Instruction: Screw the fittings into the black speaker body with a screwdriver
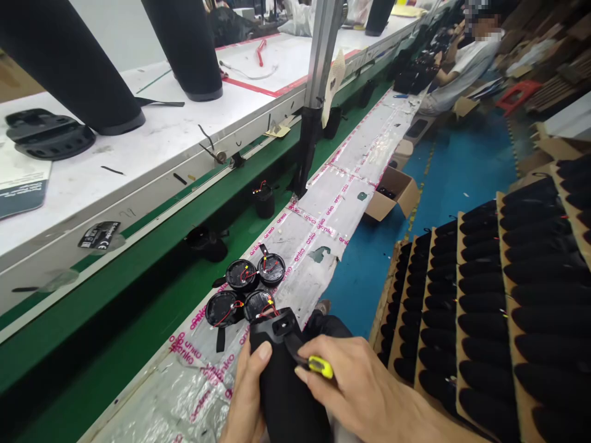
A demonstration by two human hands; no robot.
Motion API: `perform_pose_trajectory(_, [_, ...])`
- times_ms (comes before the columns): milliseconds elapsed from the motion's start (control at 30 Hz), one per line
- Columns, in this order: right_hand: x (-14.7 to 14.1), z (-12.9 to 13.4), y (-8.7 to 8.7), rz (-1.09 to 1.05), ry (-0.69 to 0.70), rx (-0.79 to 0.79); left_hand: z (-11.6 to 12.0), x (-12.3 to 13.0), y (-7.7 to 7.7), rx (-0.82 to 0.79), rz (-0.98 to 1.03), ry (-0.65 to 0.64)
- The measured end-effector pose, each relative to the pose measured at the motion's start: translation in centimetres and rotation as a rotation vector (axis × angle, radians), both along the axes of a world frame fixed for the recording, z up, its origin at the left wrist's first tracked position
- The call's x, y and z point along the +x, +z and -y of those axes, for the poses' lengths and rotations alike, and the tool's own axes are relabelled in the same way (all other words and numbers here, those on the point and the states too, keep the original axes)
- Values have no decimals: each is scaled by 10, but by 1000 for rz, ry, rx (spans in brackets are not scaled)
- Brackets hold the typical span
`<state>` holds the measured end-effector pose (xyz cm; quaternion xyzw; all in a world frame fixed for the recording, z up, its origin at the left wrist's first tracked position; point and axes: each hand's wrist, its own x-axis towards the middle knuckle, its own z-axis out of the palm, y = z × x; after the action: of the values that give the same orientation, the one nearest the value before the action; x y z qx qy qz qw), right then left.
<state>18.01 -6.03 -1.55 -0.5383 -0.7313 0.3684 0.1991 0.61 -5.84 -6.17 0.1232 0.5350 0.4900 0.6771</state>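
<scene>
My left hand (249, 391) is wrapped around a black, fabric-covered cylinder (289, 394) that looks like a speaker body. Its upper end has a smooth black rim with a small rectangular opening, and it tilts away from me. Closed at the cylinder's right side, my right hand (357, 381) grips a small tool with a yellow-and-black handle (321, 367); the tool's kind and working end cannot be made out. Just beyond the cylinder stand several round black caps (241, 274) with red wires and short black straps. The nearest cap (258, 303) is partly covered by the cylinder.
A plastic-covered bench (314, 243) runs away from me beside a green ledge (115, 314). Black cylinders (184, 49) stand on the raised white table (152, 132) at left. Cardboard-divided rows of black pieces (482, 320) lie at right. Another person (471, 67) sits farther along the bench.
</scene>
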Motion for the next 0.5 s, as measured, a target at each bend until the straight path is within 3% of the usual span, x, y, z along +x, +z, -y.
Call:
perform_pose_trajectory(200, [-1, 17, -23, 107, 165, 48, -1, -3, -9, 4, -189, -15])
perform_pose_trajectory(367, [-6, 6, -11, 38, 56, -73, 8, -11, -27, -40, -268, 7])
perform_pose_trajectory(500, [-7, 0, -1, 4, 19, -127, 8, -16, -29, 46, -209, -28])
